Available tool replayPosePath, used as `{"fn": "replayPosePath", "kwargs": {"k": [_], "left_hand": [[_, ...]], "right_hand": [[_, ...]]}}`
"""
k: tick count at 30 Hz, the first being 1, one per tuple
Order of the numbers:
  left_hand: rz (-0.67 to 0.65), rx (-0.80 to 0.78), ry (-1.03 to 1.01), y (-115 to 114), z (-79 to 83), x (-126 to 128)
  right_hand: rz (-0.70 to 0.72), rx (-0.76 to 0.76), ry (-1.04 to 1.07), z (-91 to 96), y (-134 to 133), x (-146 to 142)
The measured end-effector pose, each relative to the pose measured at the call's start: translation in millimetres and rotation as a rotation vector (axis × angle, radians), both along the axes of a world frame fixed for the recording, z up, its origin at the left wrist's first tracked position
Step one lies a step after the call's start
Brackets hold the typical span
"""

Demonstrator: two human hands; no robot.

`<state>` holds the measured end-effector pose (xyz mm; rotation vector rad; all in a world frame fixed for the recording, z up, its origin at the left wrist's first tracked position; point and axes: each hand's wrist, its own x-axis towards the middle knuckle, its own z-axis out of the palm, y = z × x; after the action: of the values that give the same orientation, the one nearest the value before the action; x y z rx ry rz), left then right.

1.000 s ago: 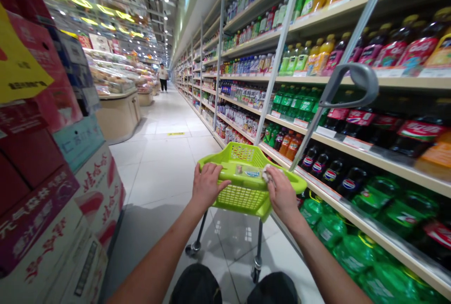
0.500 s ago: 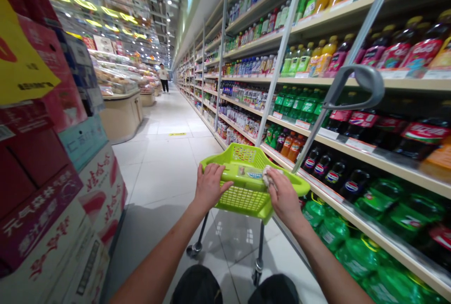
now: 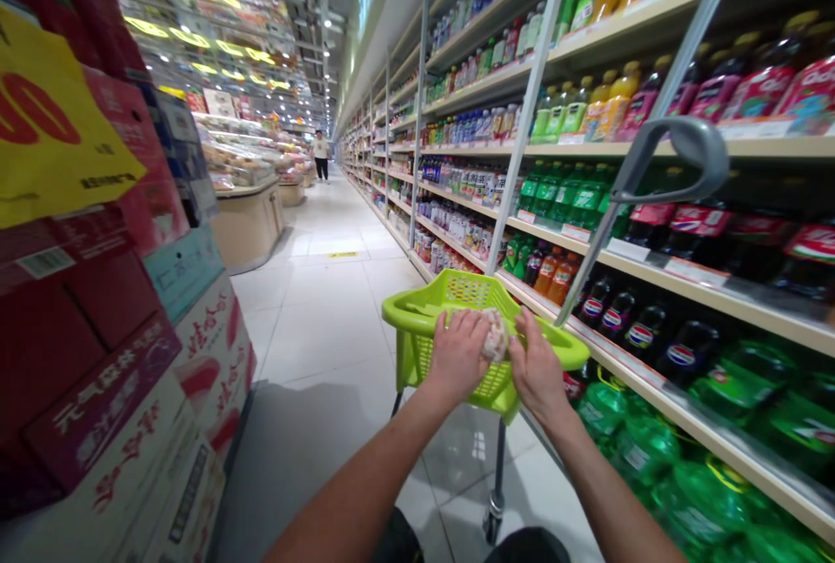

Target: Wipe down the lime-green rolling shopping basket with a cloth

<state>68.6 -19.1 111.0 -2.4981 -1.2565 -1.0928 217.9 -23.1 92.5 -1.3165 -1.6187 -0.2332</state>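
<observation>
A lime-green shopping cart basket on grey metal legs stands in front of my knees. Over its near rim, my left hand is closed on a crumpled whitish cloth with pinkish marks. A ring shows on one finger of that hand. Just right of the cloth is my right hand, its fingers apart near the rim; whether a fingertip touches the cloth I cannot tell. A grey looped handle tops a slanting metal pole on the cart's right side.
Shelves of bottled drinks run along the right, close to the cart. Stacked drink cartons with a yellow price sign stand at left. A person is far down the tiled aisle, past a display counter.
My left hand has moved right along the rim to the cloth and taken hold of it. My right hand has let go of the cloth and opened. The view has shifted slightly left.
</observation>
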Motion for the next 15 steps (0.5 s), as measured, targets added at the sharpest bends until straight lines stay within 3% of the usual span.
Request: {"fn": "replayPosePath", "kwargs": {"k": [3,7,9,13,15], "left_hand": [[0.083,0.011,-0.068,10.7,-4.0,-38.3],[0.312,0.014,-0.211,23.2,-9.4,-82.9],[0.279,0.024,-0.22,22.9,-11.8,-76.2],[0.036,0.092,-0.133,13.9,-13.3,-23.1],[-0.033,0.124,-0.1,12.2,-12.5,-8.2]], "right_hand": [[-0.029,-0.021,-0.063,-0.5,1.4,6.2],[-0.016,0.047,-0.121,-0.3,1.9,4.2],[-0.019,0.066,-0.128,-1.0,2.3,1.7],[-0.005,0.063,-0.107,-2.3,2.1,0.9],[0.016,0.059,-0.116,-3.0,1.4,3.6]]}}
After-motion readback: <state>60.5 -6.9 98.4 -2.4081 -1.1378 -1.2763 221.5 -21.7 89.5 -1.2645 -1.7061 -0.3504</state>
